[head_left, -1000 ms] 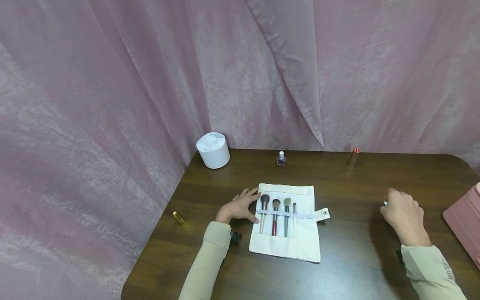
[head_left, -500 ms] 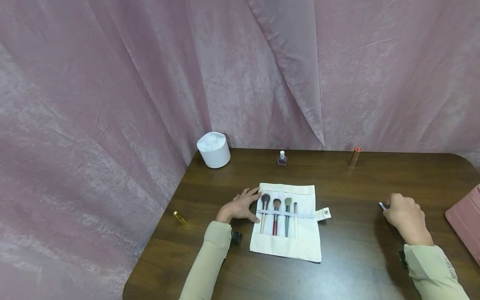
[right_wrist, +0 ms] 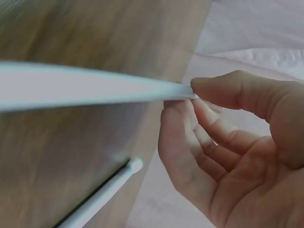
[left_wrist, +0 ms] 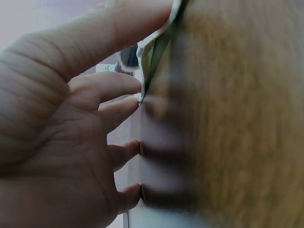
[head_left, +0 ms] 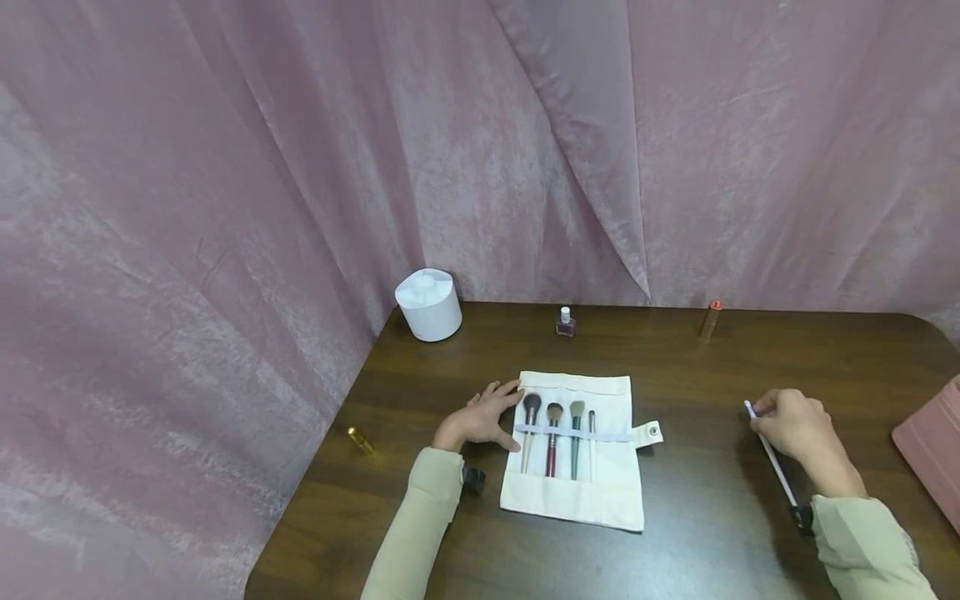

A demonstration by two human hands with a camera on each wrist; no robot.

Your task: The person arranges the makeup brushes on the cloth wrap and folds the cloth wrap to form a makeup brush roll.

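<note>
A cream cloth brush roll (head_left: 570,504) lies spread on the table, with several makeup brushes (head_left: 551,450) under its elastic band. My left hand (head_left: 480,419) rests at the roll's left edge, fingers spread; thumb and fingertips touch the cloth edge (left_wrist: 142,59) in the left wrist view. Off to the right, my right hand (head_left: 798,429) pinches a slim white stick (head_left: 777,471) between thumb and fingers. That stick (right_wrist: 95,88) runs from the fingertips back towards the wrist camera; its exact kind is unclear. Below it, a second white stick with a rounded end (right_wrist: 102,197) shows against the table.
Along the back stand a white round container (head_left: 429,308), a small nail polish bottle (head_left: 566,323) and a copper-coloured tube (head_left: 710,320). A small gold tube (head_left: 361,440) lies at left. A pink case (head_left: 933,450) sits at the right edge, near my right hand.
My right hand has turned, and the slim white stick, mostly hidden before, now shows along its length. The left hand stays at the brush roll's edge.
</note>
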